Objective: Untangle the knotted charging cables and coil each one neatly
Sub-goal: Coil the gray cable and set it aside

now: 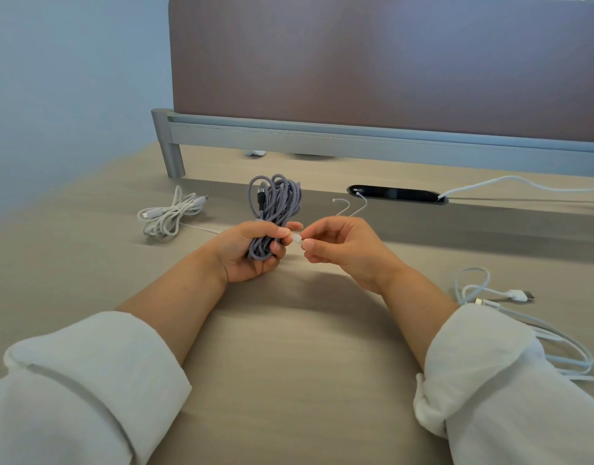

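On the desk (288, 380) a white coil (169, 214) is laid left; a loose cable (516, 293) is spread right.

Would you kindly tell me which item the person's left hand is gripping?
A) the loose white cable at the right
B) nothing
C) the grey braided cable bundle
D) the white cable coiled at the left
C: the left hand curls its fingers round the grey braided cable bundle, whose loops rise above the fist; the right hand pinches a small white piece beside it.
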Available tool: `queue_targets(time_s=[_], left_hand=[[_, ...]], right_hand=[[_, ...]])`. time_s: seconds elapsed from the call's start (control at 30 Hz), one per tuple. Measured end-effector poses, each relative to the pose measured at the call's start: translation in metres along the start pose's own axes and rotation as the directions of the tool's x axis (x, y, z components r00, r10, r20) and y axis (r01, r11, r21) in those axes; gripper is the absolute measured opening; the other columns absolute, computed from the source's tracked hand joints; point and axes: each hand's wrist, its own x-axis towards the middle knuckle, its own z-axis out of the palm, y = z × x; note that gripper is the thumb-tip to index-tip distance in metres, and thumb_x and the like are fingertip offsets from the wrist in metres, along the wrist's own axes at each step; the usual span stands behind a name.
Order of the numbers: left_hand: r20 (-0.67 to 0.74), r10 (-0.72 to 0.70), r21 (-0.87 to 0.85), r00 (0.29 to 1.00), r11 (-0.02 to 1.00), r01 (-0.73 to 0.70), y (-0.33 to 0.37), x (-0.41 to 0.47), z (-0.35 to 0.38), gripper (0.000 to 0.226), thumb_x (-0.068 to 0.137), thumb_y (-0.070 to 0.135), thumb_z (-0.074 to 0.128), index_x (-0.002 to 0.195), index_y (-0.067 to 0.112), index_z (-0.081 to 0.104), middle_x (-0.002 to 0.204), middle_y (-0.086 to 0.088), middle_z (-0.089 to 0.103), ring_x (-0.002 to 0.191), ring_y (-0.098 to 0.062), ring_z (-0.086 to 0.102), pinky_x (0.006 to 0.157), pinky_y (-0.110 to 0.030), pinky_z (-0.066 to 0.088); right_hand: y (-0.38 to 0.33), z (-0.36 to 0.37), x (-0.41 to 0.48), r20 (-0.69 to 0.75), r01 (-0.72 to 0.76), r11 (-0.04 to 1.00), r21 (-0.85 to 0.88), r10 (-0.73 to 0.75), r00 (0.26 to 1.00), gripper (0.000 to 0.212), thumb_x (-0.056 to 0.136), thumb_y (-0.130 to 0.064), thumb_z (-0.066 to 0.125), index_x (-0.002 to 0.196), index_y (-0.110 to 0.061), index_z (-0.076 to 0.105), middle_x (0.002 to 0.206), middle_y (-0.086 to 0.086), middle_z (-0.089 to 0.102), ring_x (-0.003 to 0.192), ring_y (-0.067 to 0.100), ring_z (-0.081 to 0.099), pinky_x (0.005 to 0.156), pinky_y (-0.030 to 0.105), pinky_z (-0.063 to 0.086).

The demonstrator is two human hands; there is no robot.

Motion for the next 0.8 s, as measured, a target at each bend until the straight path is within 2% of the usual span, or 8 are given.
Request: queue_targets(time_s=[0.13, 0.2, 0.27, 0.33, 0.4, 0.47, 0.67, 0.8], left_hand=[[-0.008, 0.001, 0.042, 1.0, 0.999, -0.001, 0.0007, 0.0002, 0.0008, 0.022, 0.066, 0.0, 0.058, 0.056, 0.013, 0.072, 0.056, 0.005, 0.059, 0.041, 0.0, 0.048, 0.04, -0.011, 0.038], [-0.019, 0.009, 0.06, 1.0, 0.998, -0.008, 0.0007, -0.0004, 0.002, 0.021, 0.067, 0.005, 0.056, 0.055, 0.013, 0.071, 0.056, 0.005, 0.059, 0.04, 0.0, 0.048, 0.04, -0.011, 0.039], [-0.018, 0.005, 0.035, 1.0, 0.999, -0.005, 0.0008, -0.0006, 0.0018, 0.019, 0.066, 0.002, 0.058, 0.057, 0.012, 0.072, 0.055, 0.006, 0.058, 0.04, 0.0, 0.048, 0.04, -0.011, 0.039], [-0.012, -0.002, -0.011, 1.0, 1.0, 0.002, 0.0008, -0.0005, 0.0007, 0.021, 0.066, 0.003, 0.054, 0.071, 0.012, 0.072, 0.056, 0.005, 0.058, 0.04, 0.0, 0.048, 0.039, -0.011, 0.039], [-0.004, -0.004, -0.03, 1.0, 1.0, 0.004, 0.0006, 0.0002, -0.0009, 0.026, 0.066, 0.009, 0.051, 0.089, 0.01, 0.064, 0.057, 0.005, 0.058, 0.04, -0.001, 0.047, 0.039, -0.011, 0.039], [0.003, -0.006, -0.028, 1.0, 1.0, 0.006, 0.0, 0.0008, -0.0016, 0.03, 0.067, 0.01, 0.051, 0.096, 0.01, 0.059, 0.058, 0.004, 0.058, 0.041, -0.001, 0.047, 0.04, -0.012, 0.039], [-0.002, 0.013, 0.009, 1.0, 1.0, -0.013, -0.0004, 0.003, -0.0024, 0.028, 0.067, 0.009, 0.053, 0.094, 0.012, 0.059, 0.059, 0.004, 0.059, 0.041, -0.001, 0.048, 0.041, -0.012, 0.04], [-0.025, 0.033, 0.065, 0.999, 0.997, -0.031, 0.0, 0.0041, 0.0006, 0.03, 0.067, 0.001, 0.062, 0.093, 0.015, 0.058, 0.057, 0.006, 0.059, 0.041, 0.0, 0.049, 0.04, -0.012, 0.04]], right_hand=[[-0.0012, 0.0019, 0.0011, -0.032, 0.012, 1.0, 0.01, -0.012, 0.999, 0.017, 0.083, 0.01, 0.058, 0.079, -0.006, 0.061, 0.061, -0.014, 0.067, 0.056, 0.0, 0.06, 0.065, 0.018, 0.053], [-0.0011, 0.0021, 0.001, -0.059, 0.02, 0.999, 0.036, -0.018, 0.998, 0.017, 0.083, 0.01, 0.057, 0.079, -0.006, 0.06, 0.059, -0.012, 0.067, 0.054, 0.001, 0.059, 0.064, 0.018, 0.053], [-0.0008, 0.0014, 0.0004, -0.059, 0.019, 0.999, 0.044, -0.016, 0.998, 0.017, 0.084, 0.009, 0.056, 0.081, -0.007, 0.061, 0.059, -0.012, 0.067, 0.055, 0.001, 0.058, 0.065, 0.018, 0.053], [-0.0001, 0.0009, -0.0003, -0.043, 0.011, 1.0, 0.024, -0.01, 0.999, 0.018, 0.085, 0.009, 0.056, 0.082, -0.007, 0.063, 0.06, -0.013, 0.067, 0.058, -0.001, 0.059, 0.067, 0.018, 0.052], [0.0002, 0.0013, -0.0007, -0.026, 0.004, 1.0, 0.013, -0.004, 1.0, 0.021, 0.084, 0.012, 0.055, 0.082, -0.008, 0.063, 0.06, -0.013, 0.067, 0.062, -0.004, 0.061, 0.067, 0.017, 0.052], [0.0004, 0.0022, -0.0009, -0.022, 0.001, 1.0, 0.009, -0.001, 1.0, 0.023, 0.084, 0.013, 0.055, 0.082, -0.008, 0.063, 0.06, -0.013, 0.067, 0.064, -0.005, 0.062, 0.067, 0.017, 0.051], [0.0011, 0.0025, -0.0001, -0.031, 0.011, 1.0, 0.02, -0.011, 0.999, 0.019, 0.084, 0.01, 0.056, 0.085, -0.007, 0.064, 0.061, -0.013, 0.067, 0.064, -0.005, 0.061, 0.066, 0.015, 0.052], [0.0032, 0.0015, 0.0011, -0.06, 0.015, 0.999, 0.048, -0.012, 0.998, 0.02, 0.084, 0.012, 0.056, 0.092, -0.005, 0.064, 0.066, -0.012, 0.069, 0.067, -0.003, 0.063, 0.068, 0.017, 0.053]])
